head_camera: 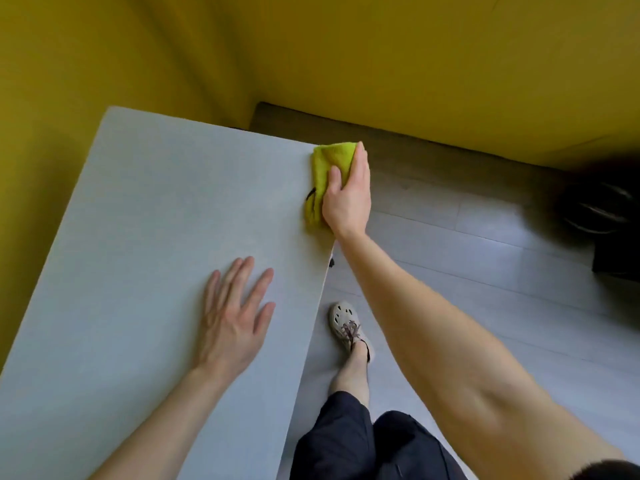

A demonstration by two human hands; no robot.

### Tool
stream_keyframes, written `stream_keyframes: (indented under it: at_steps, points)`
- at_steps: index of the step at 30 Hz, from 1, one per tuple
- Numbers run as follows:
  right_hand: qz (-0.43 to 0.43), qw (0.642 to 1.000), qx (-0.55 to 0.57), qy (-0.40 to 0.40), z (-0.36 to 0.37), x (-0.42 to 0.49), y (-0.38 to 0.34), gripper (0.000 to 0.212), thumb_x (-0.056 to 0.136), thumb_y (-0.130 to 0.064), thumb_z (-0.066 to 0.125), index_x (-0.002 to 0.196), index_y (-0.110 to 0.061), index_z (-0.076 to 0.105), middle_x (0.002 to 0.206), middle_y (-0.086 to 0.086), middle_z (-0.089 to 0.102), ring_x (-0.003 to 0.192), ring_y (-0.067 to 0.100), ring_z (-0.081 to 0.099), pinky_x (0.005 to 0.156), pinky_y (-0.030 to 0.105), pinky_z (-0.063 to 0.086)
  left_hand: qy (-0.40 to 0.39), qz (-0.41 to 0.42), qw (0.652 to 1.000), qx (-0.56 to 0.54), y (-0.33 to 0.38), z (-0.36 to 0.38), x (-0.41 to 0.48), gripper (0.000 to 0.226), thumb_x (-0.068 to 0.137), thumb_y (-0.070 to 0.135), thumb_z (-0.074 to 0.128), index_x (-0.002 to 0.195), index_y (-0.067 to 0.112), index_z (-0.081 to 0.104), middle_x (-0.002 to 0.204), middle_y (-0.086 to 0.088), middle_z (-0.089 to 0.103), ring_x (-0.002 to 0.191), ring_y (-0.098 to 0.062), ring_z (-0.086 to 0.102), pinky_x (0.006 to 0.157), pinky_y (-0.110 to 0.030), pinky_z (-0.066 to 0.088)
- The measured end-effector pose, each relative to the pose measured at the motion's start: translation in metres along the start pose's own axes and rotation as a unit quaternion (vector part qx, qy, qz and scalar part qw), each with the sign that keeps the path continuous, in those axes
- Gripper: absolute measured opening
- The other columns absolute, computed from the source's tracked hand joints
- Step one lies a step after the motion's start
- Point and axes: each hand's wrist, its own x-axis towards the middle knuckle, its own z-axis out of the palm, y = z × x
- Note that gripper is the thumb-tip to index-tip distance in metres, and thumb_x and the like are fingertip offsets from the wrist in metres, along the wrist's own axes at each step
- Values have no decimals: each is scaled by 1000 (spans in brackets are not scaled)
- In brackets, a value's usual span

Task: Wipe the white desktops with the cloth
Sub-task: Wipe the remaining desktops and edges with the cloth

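The yellow-green cloth (pixel 329 161) is folded and lies at the far right corner of the white desktop (pixel 156 220), on its right edge. Its long axis is laid along that edge, and its far end is pointed towards the yellow wall (pixel 381 64). The cloth is pressed down by the right hand (pixel 346 199). The fingers are straight and together, and the thumb is set apart on the fabric. The left hand (pixel 232 320) is laid flat on the desktop, well apart from the cloth, with its fingers straight and spread. A light shoe (pixel 346 323) is seen on the grey floor (pixel 485 289) beside the desk.
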Motion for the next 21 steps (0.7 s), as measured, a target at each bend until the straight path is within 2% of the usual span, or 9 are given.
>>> stream_keyframes:
  at_steps: [2,5,9,11,12,14,17,19,21]
  points:
    - [-3,1000,-10,-3,4,-9,-1,80,106,-29,56,173,-27,14,181,-3,14,164,16,20,123,45,39,5,14,1000,3,4,4,-18,51,110,34,53,158,16,56,169,-17,42,160,-38,37,125,-70,28]
    - [-26,1000,-2,-15,6,-99,25,86,104,-30,58,174,-28,9,182,-4,6,165,15,16,125,49,38,6,32,999,2,8,8,-39,51,110,30,53,159,18,56,171,-15,41,161,-39,34,124,-74,26]
    - [-62,996,44,-54,-6,-187,61,78,110,-27,57,173,-32,12,181,-13,4,165,1,9,128,33,31,20,37,999,-7,10,14,-46,51,109,26,52,160,19,54,174,-12,38,163,-38,31,123,-75,26]
    - [-59,995,53,-57,-6,-170,59,75,110,-26,56,173,-33,15,181,-13,8,164,3,13,121,23,31,26,37,999,-4,9,16,-44,53,109,28,49,160,20,54,174,-10,38,163,-36,31,124,-74,26]
    - [-56,996,58,-50,-5,-149,53,74,110,-25,56,173,-31,17,181,-11,11,164,6,17,120,23,31,30,36,999,-2,10,17,-44,53,108,29,48,161,20,53,174,-10,37,163,-36,30,124,-73,26]
    - [-46,997,59,-23,0,-94,36,73,109,-22,55,172,-29,20,180,-8,20,162,14,27,121,33,36,33,38,999,-3,10,19,-46,54,108,29,48,161,21,52,174,-9,37,164,-35,30,125,-72,25]
    - [-13,999,49,4,-1,-35,17,75,107,-25,54,172,-32,18,171,-6,40,148,28,49,109,39,42,39,41,998,-4,6,21,-48,54,109,31,45,161,21,52,174,-9,37,164,-34,29,126,-71,25]
    - [-16,998,65,21,2,-49,17,73,107,-22,54,171,-31,22,169,-6,42,148,27,48,112,40,43,43,41,998,-3,6,21,-48,54,109,32,44,161,21,52,174,-9,37,164,-33,30,126,-71,25]
    - [-79,994,69,39,7,-101,32,70,104,-13,55,169,-25,31,175,-6,33,160,19,33,126,43,36,48,42,998,-4,5,22,-48,53,109,32,44,161,20,53,174,-9,38,164,-33,31,126,-71,26]
